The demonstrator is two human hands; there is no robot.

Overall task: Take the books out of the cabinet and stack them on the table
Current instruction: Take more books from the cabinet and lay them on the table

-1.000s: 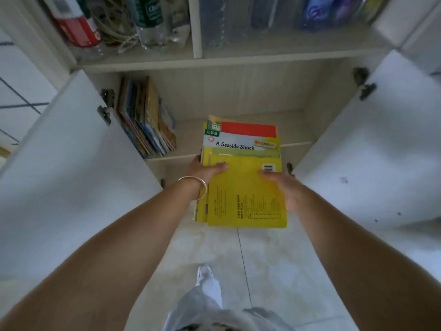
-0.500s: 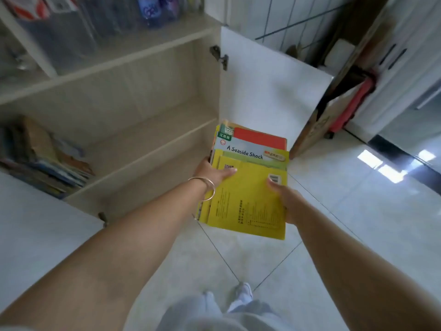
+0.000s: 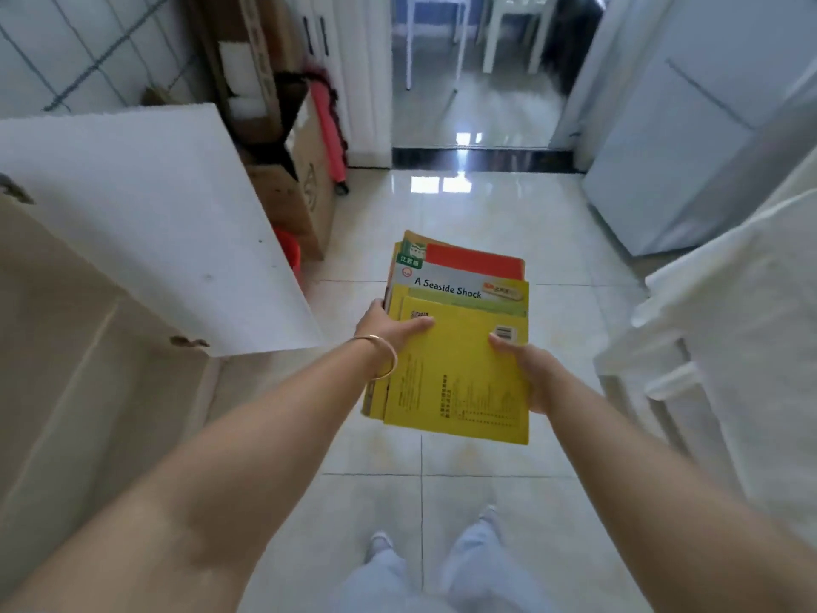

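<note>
Several thin books (image 3: 460, 347) form one flat pile held above the tiled floor (image 3: 486, 471): yellow cover on top, "A Seaside Shock" and a red cover showing behind. Left hand (image 3: 389, 325), wrist bangled, grips the pile's left edge, thumb on top; right hand (image 3: 528, 369) grips the right edge likewise.

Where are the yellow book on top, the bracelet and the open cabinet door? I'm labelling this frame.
yellow book (image 3: 460, 373): head view, middle of its back cover.
bracelet (image 3: 388, 353): head view, band at the left wrist.
cabinet door (image 3: 146, 223): head view, middle of its white panel.
</note>
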